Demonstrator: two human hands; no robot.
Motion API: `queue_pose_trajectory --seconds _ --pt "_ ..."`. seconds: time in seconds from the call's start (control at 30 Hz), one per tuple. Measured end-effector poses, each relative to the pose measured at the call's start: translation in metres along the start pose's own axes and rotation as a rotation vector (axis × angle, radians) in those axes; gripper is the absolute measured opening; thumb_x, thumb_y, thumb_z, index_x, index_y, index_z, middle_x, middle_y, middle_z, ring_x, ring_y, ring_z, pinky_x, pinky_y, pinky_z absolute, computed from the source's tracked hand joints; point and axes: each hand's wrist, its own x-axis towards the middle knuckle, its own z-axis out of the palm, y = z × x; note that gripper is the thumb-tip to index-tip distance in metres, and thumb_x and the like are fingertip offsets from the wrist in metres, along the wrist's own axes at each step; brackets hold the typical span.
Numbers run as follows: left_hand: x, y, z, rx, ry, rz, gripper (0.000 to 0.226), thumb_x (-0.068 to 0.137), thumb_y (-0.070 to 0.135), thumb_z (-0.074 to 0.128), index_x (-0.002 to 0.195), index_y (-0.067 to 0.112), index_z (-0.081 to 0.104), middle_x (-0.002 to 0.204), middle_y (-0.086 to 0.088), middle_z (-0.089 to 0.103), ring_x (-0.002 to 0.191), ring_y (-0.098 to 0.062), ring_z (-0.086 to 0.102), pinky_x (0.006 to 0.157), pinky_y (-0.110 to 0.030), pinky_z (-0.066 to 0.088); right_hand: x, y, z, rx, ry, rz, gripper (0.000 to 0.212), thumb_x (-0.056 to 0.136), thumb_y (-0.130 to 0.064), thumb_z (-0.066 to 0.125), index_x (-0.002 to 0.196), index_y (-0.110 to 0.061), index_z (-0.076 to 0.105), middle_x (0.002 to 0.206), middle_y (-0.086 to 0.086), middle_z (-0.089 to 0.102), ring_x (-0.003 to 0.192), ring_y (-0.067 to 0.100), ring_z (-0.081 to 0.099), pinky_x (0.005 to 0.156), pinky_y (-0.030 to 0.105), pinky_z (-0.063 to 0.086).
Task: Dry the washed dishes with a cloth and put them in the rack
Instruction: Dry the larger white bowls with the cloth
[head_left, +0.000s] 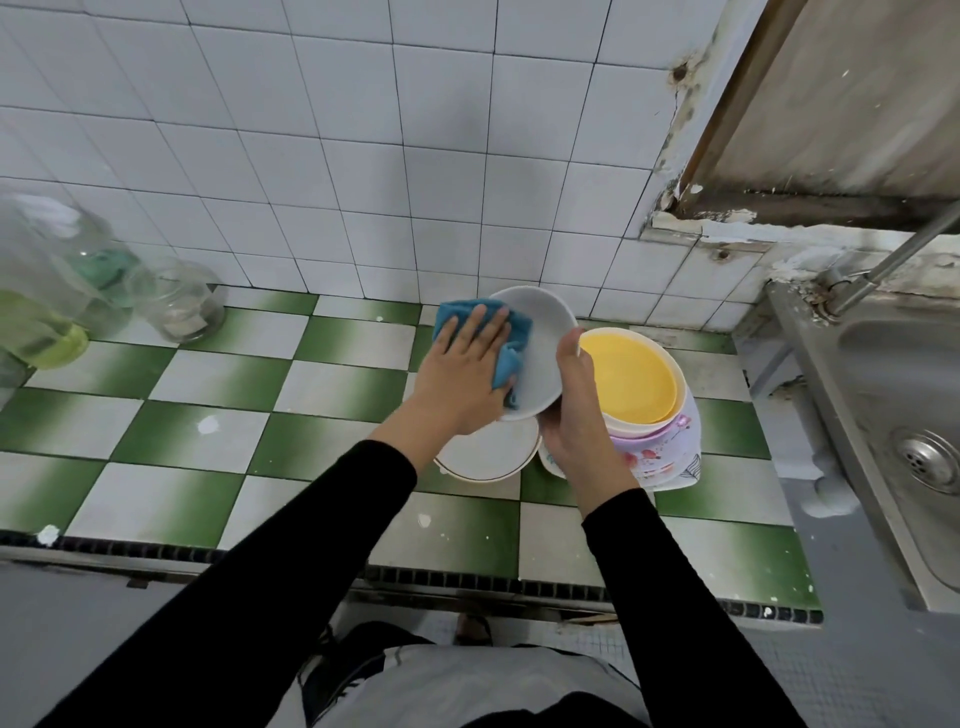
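A white plate is held tilted above the green-and-white tiled counter. My right hand grips its right rim, thumb on the upper edge. My left hand lies flat with straight fingers on a blue cloth, pressing it against the plate's face. Under the plate sits another white plate with a gold rim. To the right stands a stack of dishes: a yellow plate on top, floral white bowls beneath. No rack shows in this view.
Glass jars and a clear bottle with a green base stand at the counter's far left. A steel sink with a drain and tap lies on the right. White wall tiles rise behind the counter.
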Motion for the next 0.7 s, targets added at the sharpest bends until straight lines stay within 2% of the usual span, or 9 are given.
queue_pose_trajectory --seconds 0.17,0.27,0.33,0.4,0.47,0.53,0.6,0.67,0.7 --pt "-0.001 0.029 -0.013 -0.7 -0.077 -0.012 0.065 0.105 0.044 0.027 0.156 0.023 -0.007 0.162 -0.003 -0.02 0.149 -0.023 -0.016 0.12 -0.042 -0.006 -0.004 0.01 0.015 0.046 0.028 0.051 0.082 0.074 -0.071 0.062 0.135 -0.017 0.05 0.13 0.002 0.066 0.123 0.019 0.062 0.098 0.042 0.054" --pt "-0.008 0.038 -0.016 -0.933 -0.23 0.004 0.058 0.104 0.048 0.027 0.155 0.034 0.005 0.165 -0.004 0.003 0.151 -0.024 0.01 0.122 -0.047 0.014 -0.006 0.009 0.016 0.036 0.072 0.057 0.08 0.071 -0.072 0.058 0.133 -0.021 0.053 0.117 -0.009 0.07 0.113 0.008 0.065 0.082 0.026 0.055" --pt "-0.013 0.036 -0.021 -0.921 -0.288 0.027 0.051 0.103 0.052 0.027 0.151 0.035 0.025 0.155 -0.005 0.035 0.137 -0.023 0.04 0.115 -0.042 0.032 -0.005 0.007 0.01 0.061 0.081 0.059 0.078 0.073 -0.068 0.056 0.135 -0.019 0.052 0.115 0.002 0.069 0.107 0.013 0.068 0.078 0.03 0.057" --pt "-0.019 0.037 -0.033 -0.83 -0.325 0.028 0.043 0.104 0.05 0.026 0.133 0.026 0.047 0.128 -0.004 0.058 0.114 -0.021 0.055 0.098 -0.033 0.042 -0.004 0.002 0.003 0.045 0.084 0.06 0.077 0.078 -0.068 0.053 0.136 -0.018 0.052 0.116 0.011 0.066 0.11 0.022 0.067 0.081 0.034 0.058" --pt "-0.022 0.041 -0.045 -0.693 -0.357 0.007 0.041 0.104 0.05 0.024 0.099 0.022 0.054 0.095 -0.003 0.061 0.09 -0.019 0.056 0.075 -0.028 0.039 -0.001 -0.001 -0.004 0.029 0.097 0.065 0.078 0.084 -0.071 0.051 0.138 -0.015 0.052 0.118 0.016 0.063 0.116 0.028 0.064 0.086 0.037 0.058" --pt "-0.023 0.043 -0.05 -0.549 -0.356 -0.015 0.047 0.103 0.052 0.023 0.08 0.02 0.049 0.076 -0.001 0.054 0.078 -0.018 0.052 0.065 -0.026 0.037 0.002 -0.003 -0.01 0.033 0.095 0.075 0.082 0.081 -0.076 0.056 0.138 -0.016 0.052 0.126 0.019 0.063 0.119 0.032 0.063 0.092 0.046 0.058" --pt "-0.024 0.042 -0.046 -0.336 -0.311 0.007 0.052 0.102 0.053 0.02 0.094 0.016 0.055 0.083 -0.004 0.057 0.089 -0.023 0.056 0.079 -0.033 0.045 0.003 -0.007 -0.014 0.036 0.08 0.066 0.088 0.073 -0.078 0.064 0.137 -0.019 0.053 0.129 0.021 0.062 0.12 0.037 0.062 0.096 0.055 0.054" --pt "-0.024 0.036 -0.033 -0.132 -0.252 0.044 0.055 0.103 0.049 0.018 0.133 0.014 0.048 0.127 -0.011 0.057 0.124 -0.028 0.048 0.107 -0.043 0.038 0.005 -0.009 -0.016 0.022 0.05 0.059 0.098 0.063 -0.081 0.071 0.137 -0.019 0.053 0.13 0.021 0.062 0.12 0.04 0.061 0.098 0.062 0.051" --pt "-0.025 0.032 -0.026 -0.074 -0.22 0.047 0.058 0.103 0.048 0.018 0.148 0.015 0.035 0.15 -0.011 0.04 0.141 -0.028 0.032 0.117 -0.044 0.025 0.004 -0.01 -0.016 0.018 0.038 0.062 0.102 0.06 -0.082 0.073 0.138 -0.02 0.053 0.13 0.021 0.062 0.12 0.041 0.061 0.099 0.063 0.05"
